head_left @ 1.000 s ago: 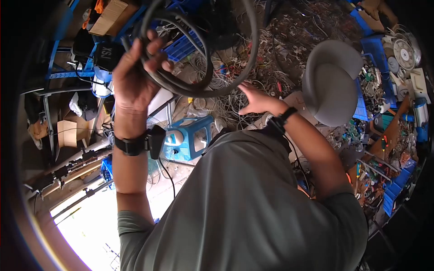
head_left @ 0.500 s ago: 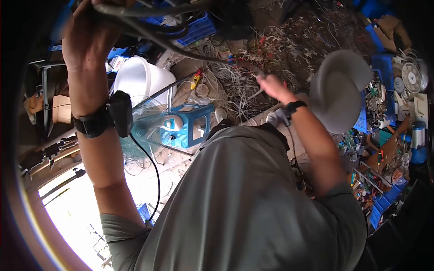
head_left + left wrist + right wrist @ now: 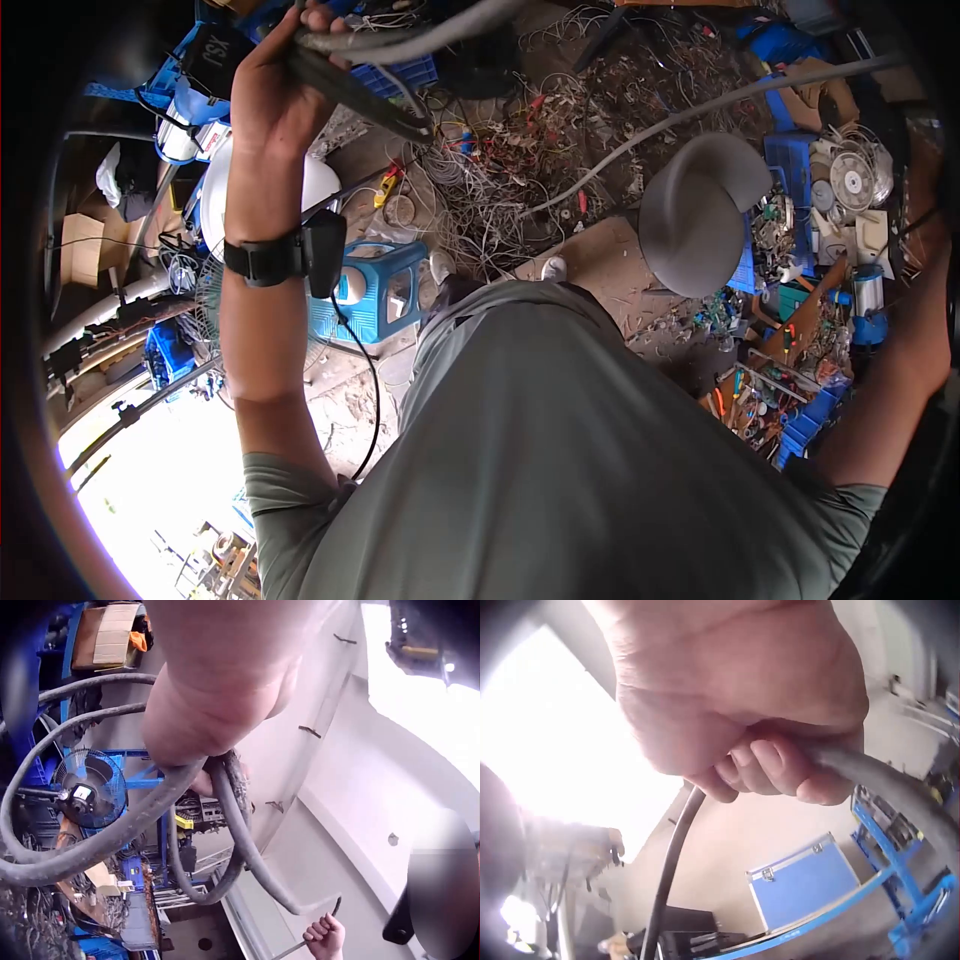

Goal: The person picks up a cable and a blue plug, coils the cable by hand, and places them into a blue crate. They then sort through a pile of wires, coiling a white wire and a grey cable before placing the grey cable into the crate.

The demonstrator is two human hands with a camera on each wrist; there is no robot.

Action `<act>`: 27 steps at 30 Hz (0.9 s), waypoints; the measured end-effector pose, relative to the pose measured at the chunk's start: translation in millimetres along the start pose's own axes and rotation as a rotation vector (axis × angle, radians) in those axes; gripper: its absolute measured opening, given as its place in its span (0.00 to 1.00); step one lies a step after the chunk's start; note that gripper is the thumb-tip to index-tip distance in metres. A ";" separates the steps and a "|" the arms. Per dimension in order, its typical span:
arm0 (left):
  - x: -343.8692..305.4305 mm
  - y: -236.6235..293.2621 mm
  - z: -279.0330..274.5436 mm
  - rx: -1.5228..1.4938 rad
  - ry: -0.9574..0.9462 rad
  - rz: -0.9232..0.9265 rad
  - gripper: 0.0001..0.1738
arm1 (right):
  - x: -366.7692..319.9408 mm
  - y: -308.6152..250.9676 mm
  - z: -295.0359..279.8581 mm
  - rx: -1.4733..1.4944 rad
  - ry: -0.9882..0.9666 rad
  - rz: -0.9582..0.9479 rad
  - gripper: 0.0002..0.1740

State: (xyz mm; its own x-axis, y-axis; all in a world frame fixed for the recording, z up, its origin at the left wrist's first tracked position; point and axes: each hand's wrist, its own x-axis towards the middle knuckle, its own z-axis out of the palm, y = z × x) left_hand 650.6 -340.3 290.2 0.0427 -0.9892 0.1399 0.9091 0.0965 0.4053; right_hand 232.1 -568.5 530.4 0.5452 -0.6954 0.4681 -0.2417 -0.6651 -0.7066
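My left hand (image 3: 280, 95) is raised at the upper left of the head view and grips a coiled thick grey cable (image 3: 365, 105). In the left wrist view several loops of the cable (image 3: 112, 840) hang below that hand. One length of it runs across the head view toward the dark right edge, where my right arm (image 3: 895, 330) reaches out. The right wrist view shows my right hand (image 3: 742, 712) with fingers curled round the cable (image 3: 900, 791), which leaves the fist on both sides.
Tangled thin wires (image 3: 500, 190) cover the floor ahead. A grey rounded seat (image 3: 695, 225) stands right of centre, with bins of parts (image 3: 810, 430) beyond it. On the left are a blue stool (image 3: 385, 290), a white bucket (image 3: 318, 190) and a fan.
My right hand was open near the coil, then took hold of the cable and swung far out to the right, drawing a length across. The left hand went up-left, then partly back right.
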 end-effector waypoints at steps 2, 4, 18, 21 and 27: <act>2.7 2.3 -4.5 -0.043 -0.017 0.005 0.12 | 20.2 -18.2 -12.6 -0.150 -0.017 -0.013 0.14; 2.5 -5.1 -4.0 -0.043 -0.051 0.058 0.12 | 27.4 -16.6 -12.8 -0.254 -0.074 0.027 0.14; -27.0 -69.4 -15.6 0.176 0.202 0.019 0.19 | -139.2 165.8 199.7 1.027 -0.277 0.897 0.17; -25.8 -96.6 -6.5 0.343 0.207 -0.043 0.16 | -154.6 164.1 228.4 1.140 -0.139 0.867 0.15; -17.9 -177.8 4.8 0.558 0.268 -0.190 0.19 | -146.6 120.8 246.0 0.675 -0.366 0.498 0.16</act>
State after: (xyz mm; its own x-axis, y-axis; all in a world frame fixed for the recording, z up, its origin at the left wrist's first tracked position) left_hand 486.2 -339.2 220.0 0.0702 -0.9809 -0.1816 0.5623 -0.1115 0.8194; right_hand 320.4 -479.9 245.9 0.7521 -0.6529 -0.0899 -0.0594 0.0686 -0.9959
